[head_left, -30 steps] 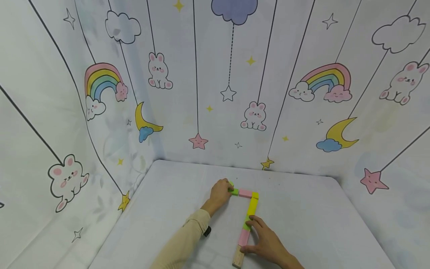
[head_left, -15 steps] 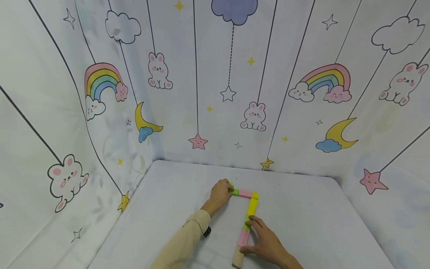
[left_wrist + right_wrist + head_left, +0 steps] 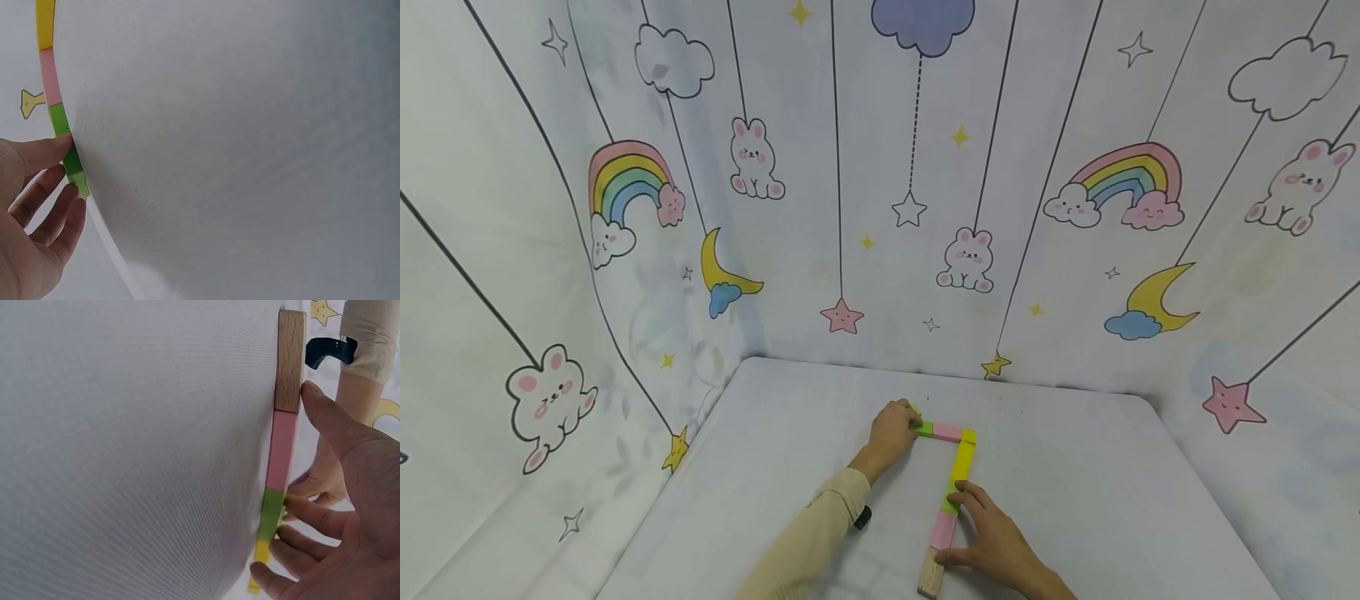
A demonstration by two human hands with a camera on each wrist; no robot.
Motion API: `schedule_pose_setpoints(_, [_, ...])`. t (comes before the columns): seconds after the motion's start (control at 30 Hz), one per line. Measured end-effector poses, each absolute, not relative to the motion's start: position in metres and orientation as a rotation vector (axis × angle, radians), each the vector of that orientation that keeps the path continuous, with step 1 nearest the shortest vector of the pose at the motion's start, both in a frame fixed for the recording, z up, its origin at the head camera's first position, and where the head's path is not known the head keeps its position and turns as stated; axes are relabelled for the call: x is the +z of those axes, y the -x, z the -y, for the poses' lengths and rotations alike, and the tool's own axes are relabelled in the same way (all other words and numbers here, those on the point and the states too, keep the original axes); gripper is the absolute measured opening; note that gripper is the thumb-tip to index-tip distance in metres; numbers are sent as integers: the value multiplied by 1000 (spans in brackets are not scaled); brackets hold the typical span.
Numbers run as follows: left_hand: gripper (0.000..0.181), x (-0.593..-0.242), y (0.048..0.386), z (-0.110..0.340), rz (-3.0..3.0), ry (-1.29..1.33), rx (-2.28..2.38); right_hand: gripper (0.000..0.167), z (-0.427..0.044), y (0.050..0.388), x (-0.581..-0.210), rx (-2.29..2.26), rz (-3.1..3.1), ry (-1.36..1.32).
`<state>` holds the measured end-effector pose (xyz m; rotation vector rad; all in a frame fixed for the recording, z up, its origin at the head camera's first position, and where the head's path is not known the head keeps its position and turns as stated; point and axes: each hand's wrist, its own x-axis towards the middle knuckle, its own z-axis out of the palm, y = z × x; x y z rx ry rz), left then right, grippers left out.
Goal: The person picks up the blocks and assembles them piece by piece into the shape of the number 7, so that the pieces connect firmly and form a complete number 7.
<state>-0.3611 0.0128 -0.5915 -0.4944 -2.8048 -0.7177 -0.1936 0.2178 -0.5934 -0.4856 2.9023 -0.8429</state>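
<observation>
Coloured blocks form an L-shaped row on the white table. My left hand (image 3: 891, 433) pinches the green block (image 3: 926, 429) at the far left end, thumb on one side. A light green piece (image 3: 80, 182) shows by its fingertips in the left wrist view. To the right follow a pink block (image 3: 947, 432) and a yellow corner block (image 3: 969, 436). The near leg has a long yellow block (image 3: 963, 461), a green block (image 3: 951, 503), a pink block (image 3: 943, 531) and a bare wooden block (image 3: 930, 577). My right hand (image 3: 1003, 542) rests its fingertips along that leg's right side, thumb at the wooden block.
The white tabletop (image 3: 1075, 467) spreads around the blocks. Cloth walls (image 3: 895, 275) printed with rabbits, stars and rainbows enclose its far and side edges. A black strap piece (image 3: 862, 517) hangs at the left sleeve (image 3: 820, 517).
</observation>
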Motion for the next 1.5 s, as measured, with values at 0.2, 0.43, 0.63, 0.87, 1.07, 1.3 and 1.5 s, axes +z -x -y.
schedule_pose_setpoints(0.2, [20, -591, 359, -13, 2796, 498, -744, 97, -217, 193, -591, -846, -2902, 492])
schedule_pose_setpoints(0.43, [20, -591, 360, -12, 2793, 511, -753, 97, -216, 191, -589, -843, -2909, 511])
schedule_pose_setpoints(0.63, [11, -592, 367, -10, 2729, 520, -842, 97, -217, 193, -590, -836, -2902, 482])
schedule_pose_setpoints(0.87, [30, -586, 378, -6, 2733, 576, -709, 97, -217, 194, -591, -833, -2880, 462])
schedule_pose_setpoints(1.07, [41, -591, 388, -1, 2828, 645, -499, 98, -216, 195, -592, -822, -2882, 467])
schedule_pose_setpoints(1.3, [41, -595, 392, 6, 2818, 669, -440, 98, -215, 195, -593, -811, -2884, 445])
schedule_pose_setpoints(1.5, [41, -595, 391, 8, 2813, 658, -442, 98, -215, 195, -592, -807, -2883, 438])
